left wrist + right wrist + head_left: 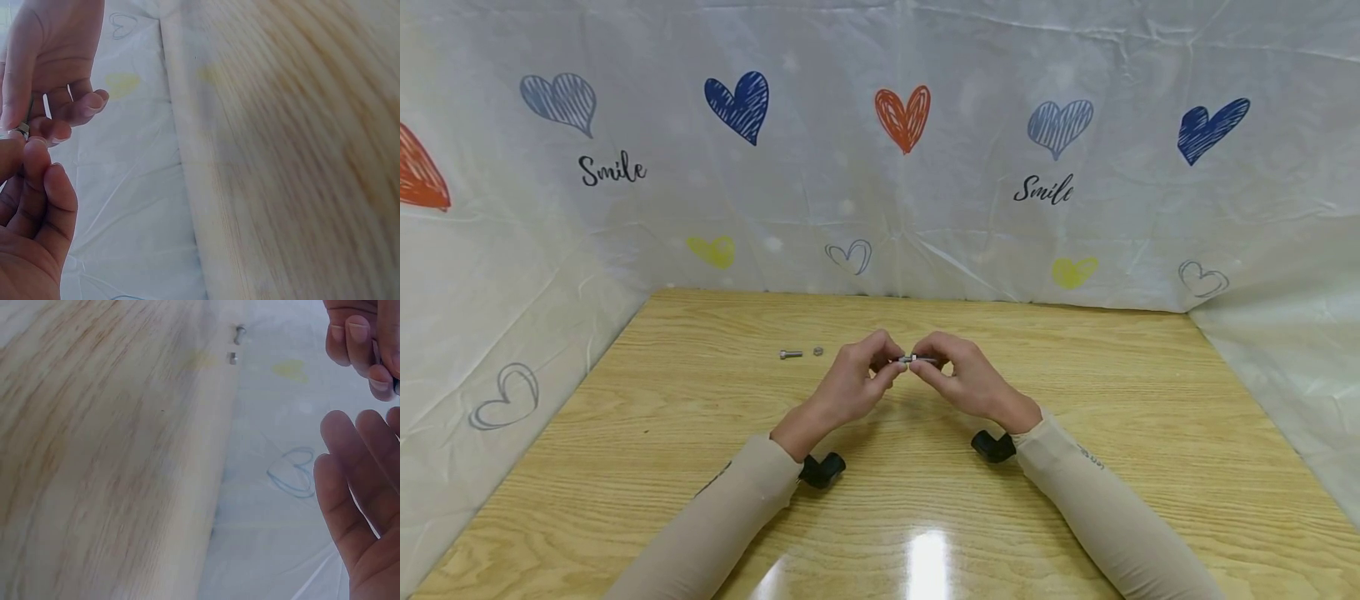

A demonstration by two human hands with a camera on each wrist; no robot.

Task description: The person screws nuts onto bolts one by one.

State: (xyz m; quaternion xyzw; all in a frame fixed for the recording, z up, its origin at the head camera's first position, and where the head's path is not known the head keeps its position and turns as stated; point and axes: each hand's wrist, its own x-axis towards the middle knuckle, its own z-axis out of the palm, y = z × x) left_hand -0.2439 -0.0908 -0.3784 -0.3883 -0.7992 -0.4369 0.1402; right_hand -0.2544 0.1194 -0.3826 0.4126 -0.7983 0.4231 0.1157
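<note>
Beige sleeves (700,533) come in from the bottom edge, one per forearm, dark lettering down each; too small and slanted to read. White backdrop cloth (820,192) carries the legible writing: "Smile" in black script, once towards the left, once right of centre, among blue, orange-red, yellow and outlined hearts. No brand legible on the hardware.

Pose: both forearms reach forward and angle inward, wrists bent so the fingertips meet above the wood-grain table (662,467). Left hand (853,379): thumb and forefinger pinch one end of a small metal bolt (905,359); other fingers curl in behind. Right hand (970,379): thumb and forefinger close on the opposite end, beside a bright nut-like piece (914,358); remaining fingers spread loosely, part bent. Fingertips cover much of the join; cannot tell whether it is threaded on.

Black angled mounts (822,471) sit below both wrists, at the cuffs.

Left of the hands, near the table's far side: socket-head bolt (791,354) lying on its side, head to the left; loose nut (817,351) just beside its shank end, not touching
</note>
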